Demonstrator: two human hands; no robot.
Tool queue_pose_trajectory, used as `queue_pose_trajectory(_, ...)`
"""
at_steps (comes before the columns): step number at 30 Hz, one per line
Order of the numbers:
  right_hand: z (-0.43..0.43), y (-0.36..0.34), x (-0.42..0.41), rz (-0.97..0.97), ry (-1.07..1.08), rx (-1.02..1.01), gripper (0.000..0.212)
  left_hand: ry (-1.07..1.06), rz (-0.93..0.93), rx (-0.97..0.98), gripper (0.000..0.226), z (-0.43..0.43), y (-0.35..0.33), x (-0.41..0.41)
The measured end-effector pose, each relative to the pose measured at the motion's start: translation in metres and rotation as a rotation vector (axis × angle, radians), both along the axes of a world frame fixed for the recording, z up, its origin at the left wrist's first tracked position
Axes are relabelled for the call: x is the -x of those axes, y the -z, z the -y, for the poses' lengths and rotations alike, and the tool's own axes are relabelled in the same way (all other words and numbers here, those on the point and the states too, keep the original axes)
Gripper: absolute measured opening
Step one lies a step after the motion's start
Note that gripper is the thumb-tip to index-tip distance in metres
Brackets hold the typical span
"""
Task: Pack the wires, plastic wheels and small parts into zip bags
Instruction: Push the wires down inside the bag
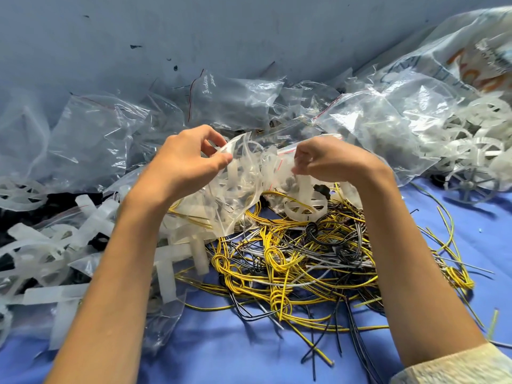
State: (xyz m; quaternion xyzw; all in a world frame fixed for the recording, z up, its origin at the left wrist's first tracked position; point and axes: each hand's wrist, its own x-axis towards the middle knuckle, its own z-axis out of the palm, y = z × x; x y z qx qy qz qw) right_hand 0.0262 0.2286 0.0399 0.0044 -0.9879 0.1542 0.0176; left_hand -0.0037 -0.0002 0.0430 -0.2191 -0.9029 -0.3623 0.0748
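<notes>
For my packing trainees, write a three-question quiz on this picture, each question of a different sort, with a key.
1. True or false: the left hand and the right hand both pinch the clear plastic zip bag with the red seal line.
2. Multiple choice: the tangled heap of yellow, black and white wires lies (A) inside a bag, (B) loose on the blue cloth, (C) in a box.
3. Fill in: the white spoked plastic wheel on the wires lies nearest the ____ hand.
Key: 1 true; 2 B; 3 right.
</notes>
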Motion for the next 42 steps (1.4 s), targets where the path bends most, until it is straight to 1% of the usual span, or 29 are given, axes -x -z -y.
queue_pose_trajectory(2, 0.0, -0.003, 0.0, -0.062, 0.011, 0.026, 0.018, 0.002, -0.005, 0.018, 0.014, 0.0, 0.0, 0.0)
queue_pose_trajectory(4, 0.0, -0.006, 0.001, -0.149, 0.032, 0.106, 0.019, -0.003, -0.014, 0.017, 0.014, 0.0, 0.0, 0.0)
queue_pose_trajectory(7, 0.001, -0.012, 0.003, -0.386, 0.073, 0.236, 0.025, -0.002, -0.065, -0.03, 0.015, -0.005, -0.003, -0.004)
queue_pose_trajectory(9, 0.004, -0.018, 0.003, -0.517, 0.103, 0.356, 0.031, 0.016, -0.113, -0.038, 0.018, -0.013, -0.004, -0.008)
queue_pose_trajectory(10, 0.005, -0.021, 0.002, -0.532, 0.096, 0.446, 0.037, 0.029, -0.145, -0.027, 0.022, -0.018, -0.004, -0.01)
queue_pose_trajectory(12, 0.009, -0.027, -0.003, -0.457, 0.022, 0.639, 0.046, 0.063, -0.212, -0.009, 0.03, -0.028, -0.004, -0.016)
queue_pose_trajectory(14, 0.014, -0.031, -0.009, -0.344, -0.07, 0.743, 0.048, 0.123, -0.228, -0.03, 0.034, -0.036, -0.006, -0.023)
queue_pose_trajectory(17, 0.022, -0.033, -0.014, -0.273, -0.111, 0.804, 0.052, 0.253, -0.085, -0.099, 0.04, -0.042, -0.009, -0.033)
queue_pose_trajectory(19, 0.026, -0.034, -0.015, -0.26, -0.122, 0.857, 0.052, 0.279, -0.01, -0.107, 0.036, -0.042, -0.01, -0.036)
queue_pose_trajectory(22, 0.029, -0.033, -0.017, -0.186, -0.152, 0.82, 0.044, 0.256, -0.013, -0.093, 0.022, -0.041, -0.008, -0.035)
queue_pose_trajectory(25, 0.028, -0.031, -0.014, -0.188, -0.123, 0.777, 0.033, 0.215, -0.048, -0.057, 0.026, -0.041, -0.01, -0.037)
queue_pose_trajectory(28, 0.025, -0.031, -0.017, -0.214, -0.137, 0.801, 0.035, 0.178, -0.073, -0.12, 0.027, -0.042, -0.007, -0.034)
queue_pose_trajectory(30, 0.023, -0.031, -0.02, -0.148, -0.205, 0.776, 0.047, 0.132, -0.118, -0.152, 0.026, -0.042, -0.005, -0.031)
queue_pose_trajectory(31, 0.022, -0.031, -0.021, -0.102, -0.234, 0.766, 0.061, 0.11, -0.137, -0.169, 0.025, -0.042, -0.005, -0.03)
queue_pose_trajectory(33, 0.022, -0.027, -0.02, 0.006, -0.281, 0.781, 0.095, 0.047, -0.171, -0.218, 0.024, -0.042, -0.006, -0.029)
queue_pose_trajectory(34, 0.024, -0.025, -0.019, 0.052, -0.291, 0.8, 0.105, 0.0, -0.197, -0.236, 0.023, -0.042, -0.007, -0.028)
queue_pose_trajectory(35, 0.027, -0.024, -0.018, 0.079, -0.296, 0.819, 0.107, -0.043, -0.222, -0.256, 0.022, -0.042, -0.007, -0.028)
queue_pose_trajectory(36, 0.03, -0.023, -0.017, 0.085, -0.293, 0.832, 0.102, -0.074, -0.236, -0.282, 0.022, -0.042, -0.008, -0.028)
queue_pose_trajectory(37, 0.033, -0.022, -0.016, 0.082, -0.29, 0.831, 0.09, -0.096, -0.239, -0.306, 0.024, -0.042, -0.008, -0.028)
queue_pose_trajectory(38, 0.035, -0.022, -0.015, 0.074, -0.296, 0.81, 0.069, -0.114, -0.235, -0.323, 0.026, -0.042, -0.008, -0.028)
queue_pose_trajectory(39, 0.037, -0.022, -0.014, 0.063, -0.322, 0.768, 0.042, -0.123, -0.223, -0.33, 0.028, -0.042, -0.008, -0.029)
queue_pose_trajectory(40, 0.039, -0.024, -0.015, 0.049, -0.342, 0.726, 0.022, -0.114, -0.196, -0.338, 0.03, -0.042, -0.008, -0.029)
queue_pose_trajectory(41, 0.038, -0.024, -0.016, 0.028, -0.344, 0.697, 0.016, -0.077, -0.146, -0.358, 0.031, -0.041, -0.009, -0.029)
queue_pose_trajectory(42, 0.037, -0.024, -0.016, 0.004, -0.329, 0.685, 0.018, -0.013, -0.079, -0.38, 0.03, -0.041, -0.01, -0.029)
